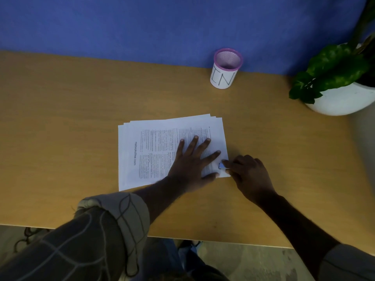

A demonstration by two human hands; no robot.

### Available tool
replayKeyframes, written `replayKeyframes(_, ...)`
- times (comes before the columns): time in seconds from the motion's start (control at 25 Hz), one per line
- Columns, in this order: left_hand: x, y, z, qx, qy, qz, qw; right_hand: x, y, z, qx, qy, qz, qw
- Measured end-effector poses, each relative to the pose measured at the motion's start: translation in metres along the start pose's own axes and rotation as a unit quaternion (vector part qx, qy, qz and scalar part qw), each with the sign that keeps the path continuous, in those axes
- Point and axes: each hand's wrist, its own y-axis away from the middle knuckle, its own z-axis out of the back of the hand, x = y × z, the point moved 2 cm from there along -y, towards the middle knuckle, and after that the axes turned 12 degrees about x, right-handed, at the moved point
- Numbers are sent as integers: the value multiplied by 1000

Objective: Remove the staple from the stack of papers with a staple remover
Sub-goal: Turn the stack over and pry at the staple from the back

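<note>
Nearest the camera, at the lower left of the frame, I see a rolled-up grey sleeve (113,226) of soft fabric with thin looping lines. From it a bare forearm reaches up toward the middle of the frame.

At its end, my left hand (189,167) lies flat with fingers spread, pressing down on the stack of papers (154,151). Those are white printed sheets, slightly fanned at the edges, lying in the centre of the frame on the smooth wooden desk (60,118) with its fine grain.

Just right of centre, my right hand (249,173) has its fingers curled, pinching a small shiny staple remover (221,165) at the lower right corner of the sheets, close to the left thumb and forefinger. Only a bluish metallic tip of the tool shows; I cannot make out the staple itself.

Farther back, upper centre, stands a round pen cup (225,71), a white cylinder with a purple mesh rim and hand-drawn letters. At the upper right edge sits a rounded white pot (345,100) holding a plant (332,67) with glossy mottled green leaves. Behind everything runs a blue, felt-like partition (142,25).
</note>
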Motion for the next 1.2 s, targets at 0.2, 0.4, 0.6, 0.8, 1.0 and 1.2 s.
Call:
replayKeyframes(0.2,1,1,-4,-18,-15,-7,1000,6,3,-1,0,-2,-2,1000)
replayKeyframes(0.4,1,-1,-6,-19,-12,-5,1000,7,-3,-1,8,4,7,1000)
replayKeyframes(0.6,1,-1,-4,-16,-8,-5,1000,4,-9,2,6,27,40,999)
replayKeyframes(0.8,1,0,-2,-11,-10,-3,1000,0,-16,6,14,35,99,994)
replayKeyframes(1.0,0,0,-3,-20,-16,-10,1000,-8,-20,10,33,36,108,993)
replayKeyframes(1.2,0,0,-4,-28,-21,-13,999,-10,-16,8,18,21,95,995)
